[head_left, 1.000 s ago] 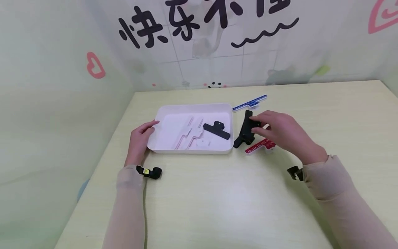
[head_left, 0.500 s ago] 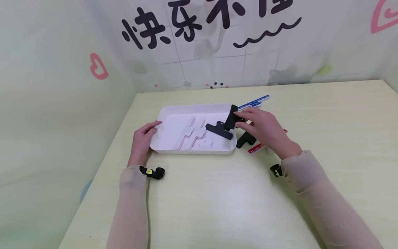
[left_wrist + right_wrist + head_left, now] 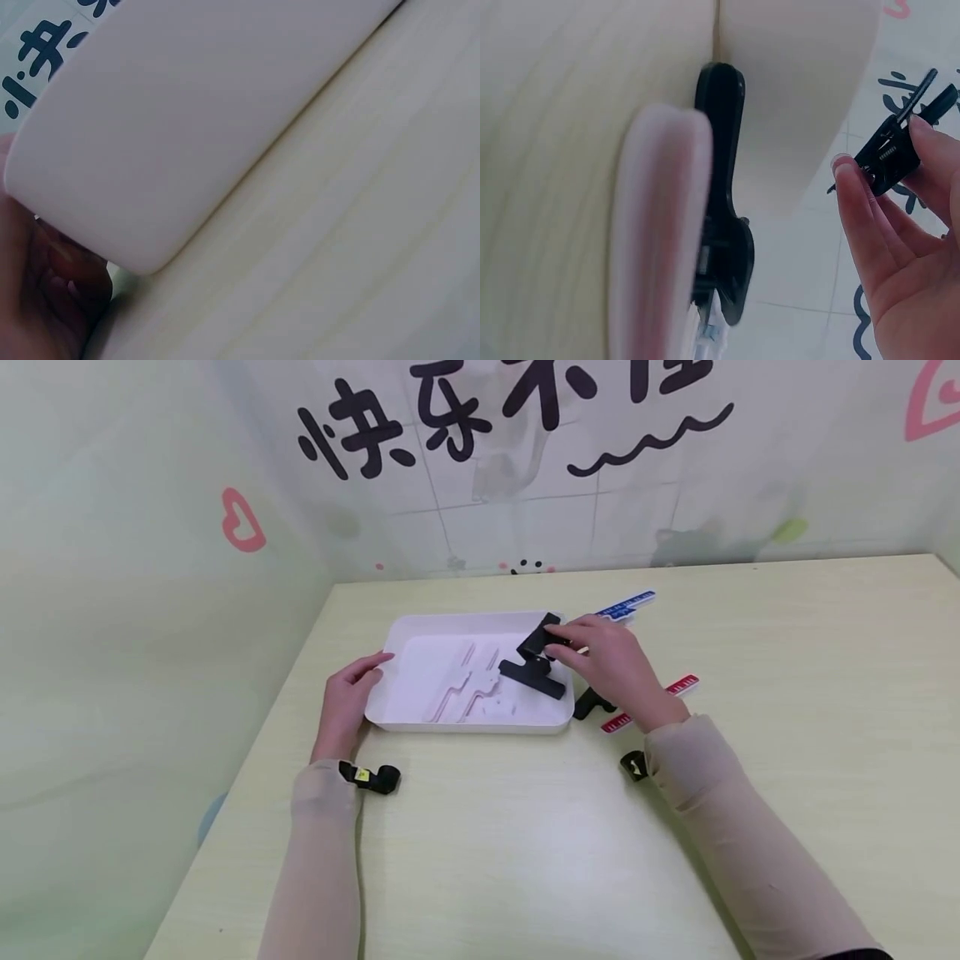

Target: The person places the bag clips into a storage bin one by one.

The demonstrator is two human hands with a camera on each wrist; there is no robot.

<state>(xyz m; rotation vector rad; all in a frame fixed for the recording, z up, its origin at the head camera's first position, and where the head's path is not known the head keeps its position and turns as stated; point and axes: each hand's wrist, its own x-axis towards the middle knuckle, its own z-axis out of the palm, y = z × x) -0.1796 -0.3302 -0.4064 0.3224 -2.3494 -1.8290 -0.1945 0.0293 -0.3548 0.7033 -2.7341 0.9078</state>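
My right hand (image 3: 611, 664) pinches a black clip (image 3: 538, 637) between thumb and fingers, above the right end of a white tray (image 3: 408, 672). In the right wrist view the spring of this clip (image 3: 889, 155) shows. Below it in the tray lies another black clip (image 3: 534, 680), which the held one overlaps in the head view. Two pale clips with pink lines (image 3: 452, 691) lie left of that. At the tray's left end my left hand (image 3: 343, 702) grips the rim. In the left wrist view its fingers (image 3: 71, 270) curl beside the tray's corner.
Outside the tray's right side, a third black clip (image 3: 591, 702) lies on the table (image 3: 495, 827). A red ruler-like clip (image 3: 618, 722) is partly hidden under my right wrist. Farther back lies a blue ruler-like clip (image 3: 628, 604). A printed curtain (image 3: 517, 518) hangs behind the table.
My right hand has lifted the black clip from the pile right of the tray and carried it left over the tray. The left hand has stayed at the rim.
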